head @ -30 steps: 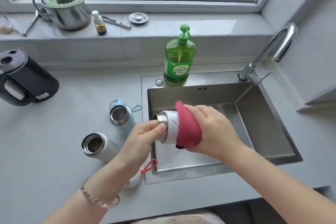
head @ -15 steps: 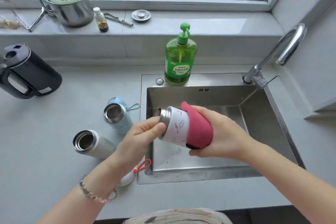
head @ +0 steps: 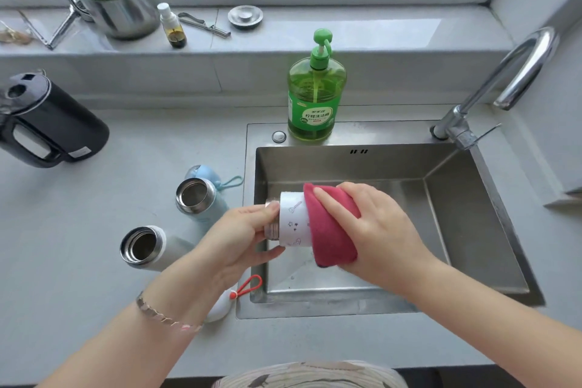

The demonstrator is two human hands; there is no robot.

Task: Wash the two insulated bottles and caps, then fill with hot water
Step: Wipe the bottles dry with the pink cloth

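Head view: your left grip [head: 242, 236] pinches the steel neck of the white bottle [head: 294, 220]. Your right grip [head: 374, 236] is closed round the pink cloth [head: 330, 230], which wraps the bottle's base end. The bottle hangs over the left part of the sink [head: 378, 164] — half a second ago it was tilted, now it lies level, with the right grip rolled on top. Judgement: outer-wall scrubbing is under way — the open blue bottle [head: 201, 198] on the tabletop [head: 78, 246] awaits washing.
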